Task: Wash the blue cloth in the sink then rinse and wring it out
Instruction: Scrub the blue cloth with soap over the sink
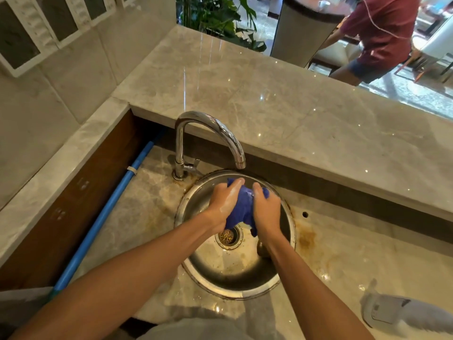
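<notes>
Your left hand (226, 203) and right hand (266, 208) both grip the blue cloth (241, 207), fingers curled round it, bunched between them. Left hand looks soapy and wet. The cloth hangs over the sink (289, 217), held above the drain (229, 236), a bit toward 12 o'clock in the bowl, just under the tap (210, 133) spout. A loose tail of cloth droops at 6 o'clock by your right wrist.

No water stream visible from the spout, so the tap reads as off. Judging by the suds and the two-handed scrunch, you're in the washing step, rubbing or squeezing. Can't tell if it's a wash rub or the start of a wring. Rinse looks not yet done; the final wring is left too.

Outward: the drain holds brownish debris. Rust-like stains ring the sink on the desk (367, 253). A blue pipe (105, 212) runs along the wall at 9 o'clock. A white-grey object (384, 312) lies at 4 o'clock, blurred, can't identify. Raised ledge (294, 94) at 12 o'clock. A person (382, 38) in a red shirt stands beyond it at 1 o'clock.
</notes>
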